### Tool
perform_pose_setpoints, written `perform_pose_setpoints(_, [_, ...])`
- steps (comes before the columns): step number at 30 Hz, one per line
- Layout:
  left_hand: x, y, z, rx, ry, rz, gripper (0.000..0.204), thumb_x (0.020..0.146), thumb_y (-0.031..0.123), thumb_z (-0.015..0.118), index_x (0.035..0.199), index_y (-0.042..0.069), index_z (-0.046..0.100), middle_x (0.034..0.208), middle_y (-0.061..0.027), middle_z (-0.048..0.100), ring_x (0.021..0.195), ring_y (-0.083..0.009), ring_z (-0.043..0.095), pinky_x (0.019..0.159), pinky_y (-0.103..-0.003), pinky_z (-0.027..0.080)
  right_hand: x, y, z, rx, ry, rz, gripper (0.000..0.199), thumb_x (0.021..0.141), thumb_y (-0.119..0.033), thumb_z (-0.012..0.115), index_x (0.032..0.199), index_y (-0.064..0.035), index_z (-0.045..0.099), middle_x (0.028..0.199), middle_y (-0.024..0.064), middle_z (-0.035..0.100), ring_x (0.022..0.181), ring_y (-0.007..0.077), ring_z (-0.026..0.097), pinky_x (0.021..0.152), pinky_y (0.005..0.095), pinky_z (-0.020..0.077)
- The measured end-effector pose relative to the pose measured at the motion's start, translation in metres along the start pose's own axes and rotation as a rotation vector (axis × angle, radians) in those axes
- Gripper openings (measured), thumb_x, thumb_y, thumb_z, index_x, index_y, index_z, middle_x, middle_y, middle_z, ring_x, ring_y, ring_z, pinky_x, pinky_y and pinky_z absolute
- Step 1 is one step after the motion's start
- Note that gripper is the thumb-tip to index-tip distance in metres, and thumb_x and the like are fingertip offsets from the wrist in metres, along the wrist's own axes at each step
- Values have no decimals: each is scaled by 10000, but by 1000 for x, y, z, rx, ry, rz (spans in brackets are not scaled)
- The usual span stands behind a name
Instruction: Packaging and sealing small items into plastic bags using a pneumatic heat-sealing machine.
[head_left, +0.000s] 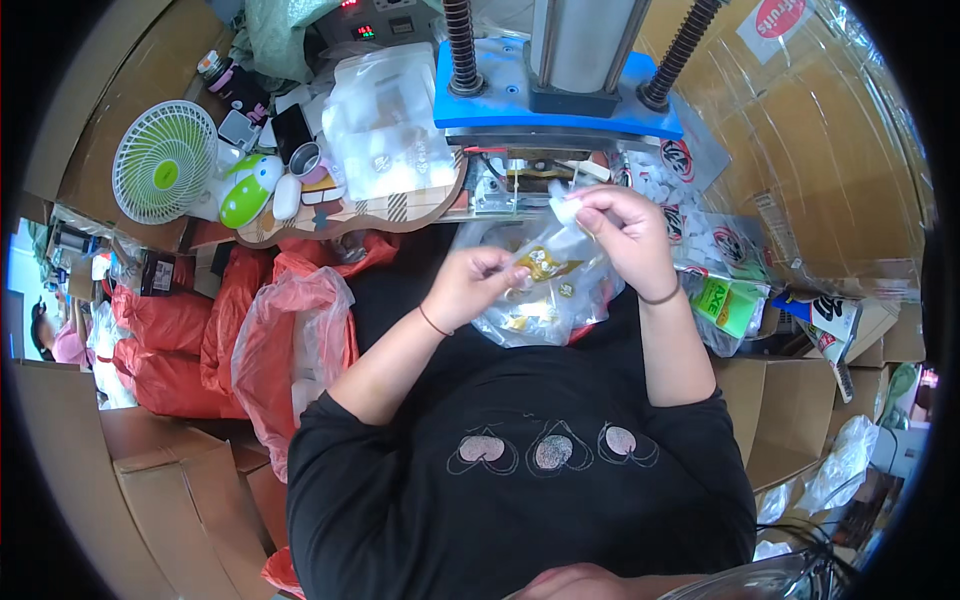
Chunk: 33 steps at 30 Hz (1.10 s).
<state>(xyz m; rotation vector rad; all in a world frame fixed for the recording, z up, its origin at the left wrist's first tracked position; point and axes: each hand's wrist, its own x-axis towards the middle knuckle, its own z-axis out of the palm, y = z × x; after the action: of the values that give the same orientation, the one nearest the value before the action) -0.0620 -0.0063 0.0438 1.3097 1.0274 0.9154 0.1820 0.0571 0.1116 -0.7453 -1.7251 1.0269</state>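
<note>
1. Here's the left hand (475,284), reaching in from 7 o'clock of the work, forearm slanting up and right, a thin band at the wrist. Its grip is pinched on the lower left of a clear, flexible plastic pouch with a gold printed patch (545,264), thumb above, fingers curled.
2. And the right hand (636,238) sits higher, at about 2 o'clock of that gold patch, the forearm nearly upright, wrist bent inward. Its grip is pressed together on the pouch's whitish, crumpled upper end, thumb and forefinger meeting, knuckles toward 1 o'clock.
3. So the pouch hangs between both hands, in front of the torso! Its long axis seems to run from 7 o'clock up to 1 o'clock, whitish end uppermost; creases and glare hide its exact outline. The gold patch itself lies nearly level, 9 to 3.
4. Just below, at 6 o'clock, a large, clear, bulging plastic bag (530,328) shows more gold printing.
5. Up at 12 o'clock stands a press with a bright blue plate and dark coil springs (555,95). At 11, flat translucent plastic pouches (385,135) lie on the brown, scalloped-edged bench (432,206), a round white-and-green fan (165,162) farther round toward 10.
</note>
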Motion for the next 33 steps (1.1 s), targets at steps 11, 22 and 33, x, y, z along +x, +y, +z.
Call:
perform_pose_setpoints(11, [5, -25, 36, -483, -265, -266, 219, 953, 132, 692, 1130, 3, 703, 1008, -48, 733, 910, -110, 684, 807, -275, 567, -15, 10, -56, -299, -144, 267, 295, 981, -215, 638, 1198, -23, 582, 1145, 96, 659, 1044, 195, 626, 907, 332, 491])
perform_pose_setpoints(22, [61, -16, -8, -357, 167, -261, 412, 914, 159, 726, 1242, -40, 576, 1090, -140, 698, 918, -215, 709, 808, -327, 578, -49, 67, -98, -922, -133, 272, 328, 820, 4, 637, 1138, -39, 571, 1146, 186, 518, 1094, 413, 542, 924, 429, 466])
perform_pose_setpoints(33, [15, -39, -99, 1320, 302, 324, 415, 924, 230, 655, 1312, 89, 612, 1242, -190, 648, 1215, -397, 584, 1017, -488, 468, -51, 52, -106, -907, 70, 202, 281, 852, -20, 676, 1117, -18, 582, 1056, 176, 637, 971, 353, 635, 853, 389, 505])
